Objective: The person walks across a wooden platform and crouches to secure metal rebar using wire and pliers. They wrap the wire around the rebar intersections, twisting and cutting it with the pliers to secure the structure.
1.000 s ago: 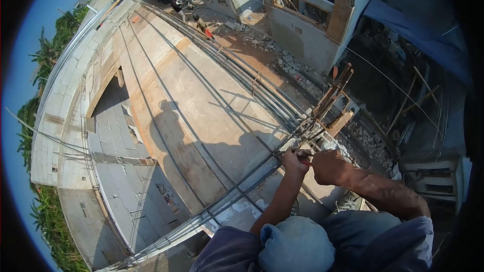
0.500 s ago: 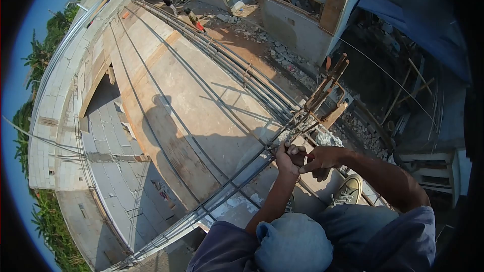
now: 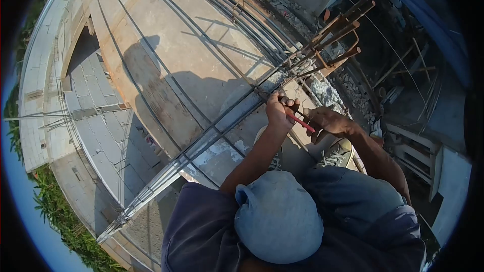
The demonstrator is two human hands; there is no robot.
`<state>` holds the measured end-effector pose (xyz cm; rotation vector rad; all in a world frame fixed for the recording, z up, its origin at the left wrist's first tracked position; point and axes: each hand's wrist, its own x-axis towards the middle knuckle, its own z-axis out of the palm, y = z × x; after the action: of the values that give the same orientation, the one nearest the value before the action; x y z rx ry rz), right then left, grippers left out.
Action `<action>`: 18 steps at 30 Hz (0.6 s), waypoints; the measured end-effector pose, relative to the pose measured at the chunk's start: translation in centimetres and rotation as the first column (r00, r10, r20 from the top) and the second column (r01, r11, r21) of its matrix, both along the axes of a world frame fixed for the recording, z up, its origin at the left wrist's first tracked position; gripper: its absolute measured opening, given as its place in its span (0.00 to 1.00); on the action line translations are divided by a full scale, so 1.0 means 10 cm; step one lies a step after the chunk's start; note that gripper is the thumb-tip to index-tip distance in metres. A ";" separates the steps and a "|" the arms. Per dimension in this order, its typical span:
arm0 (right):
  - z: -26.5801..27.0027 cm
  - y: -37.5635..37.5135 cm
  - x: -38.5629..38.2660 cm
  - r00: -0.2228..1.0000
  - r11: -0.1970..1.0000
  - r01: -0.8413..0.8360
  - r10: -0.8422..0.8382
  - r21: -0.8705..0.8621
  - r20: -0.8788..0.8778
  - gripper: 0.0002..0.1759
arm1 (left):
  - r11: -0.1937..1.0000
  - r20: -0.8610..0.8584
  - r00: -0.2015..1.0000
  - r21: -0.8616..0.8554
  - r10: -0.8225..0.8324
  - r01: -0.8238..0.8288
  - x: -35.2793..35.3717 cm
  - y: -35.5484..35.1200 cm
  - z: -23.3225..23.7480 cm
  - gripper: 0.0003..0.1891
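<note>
My left hand (image 3: 279, 113) is closed around one end of a slim red-handled tool, its fingers covering the head. The red handle (image 3: 304, 123) slants down and right toward my right hand (image 3: 330, 122). My right hand's fingers are spread apart at the handle's free end, which lies in view across them. Just beyond my left hand, dark steel reinforcing bars (image 3: 222, 126) cross over a concrete beam. Rusty upright bars (image 3: 338, 40) rise from the bar junction above my hands.
Plywood panels (image 3: 201, 60) with bars across them spread out to the left. A grey block wall (image 3: 108, 116) shows lower down through an opening. My shoe (image 3: 337, 155) stands below my right hand. Rubble (image 3: 348, 88) lies at the lower level beyond the beam.
The view has tilted down. My right hand has loosened from its closed grip and its fingers have spread, so more of the red handle shows. My left hand remains closed.
</note>
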<state>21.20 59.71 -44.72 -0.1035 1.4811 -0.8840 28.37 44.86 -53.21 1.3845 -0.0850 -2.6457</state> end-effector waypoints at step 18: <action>0.68 -0.35 -0.22 0.655 0.972 -0.216 0.217 0.096 -0.723 0.36 | 0.979 -0.100 0.982 0.138 0.162 -0.147 -0.24 -0.01 0.03 0.17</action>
<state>19.03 56.26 -37.93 -0.6987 2.1623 -0.6600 25.99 44.73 -52.86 1.2219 0.2031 -2.6303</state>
